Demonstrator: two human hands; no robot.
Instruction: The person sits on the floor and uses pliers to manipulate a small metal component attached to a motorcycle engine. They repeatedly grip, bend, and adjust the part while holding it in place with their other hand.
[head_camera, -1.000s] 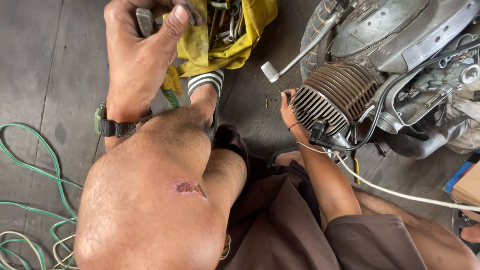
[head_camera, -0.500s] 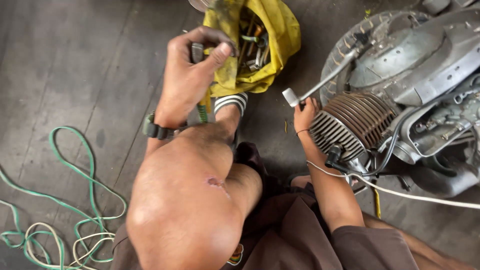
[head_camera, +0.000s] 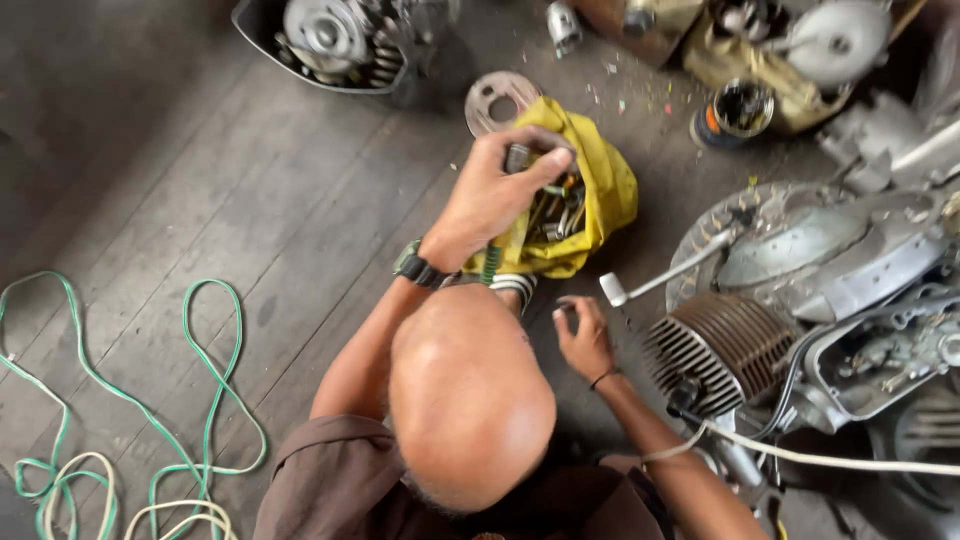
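Hands at a yellow tool bag on a wooden floor

Left hand (head_camera: 495, 195) grips a small metal part (head_camera: 518, 157) over the yellow bag (head_camera: 600, 185); right hand (head_camera: 583, 338) curls loosely, its contents hidden, beside the finned engine cylinder (head_camera: 725, 350).

You are squatting on a grey plank floor (head_camera: 200, 190); a yellow bag (head_camera: 600, 185) of tools lies on it ahead of you, a round metal disc (head_camera: 497, 97) just behind the bag; green and cream cables (head_camera: 120, 440) loop at your left; a small open tin (head_camera: 735, 112) stands further off; the finned engine (head_camera: 725, 350) rests at your right.
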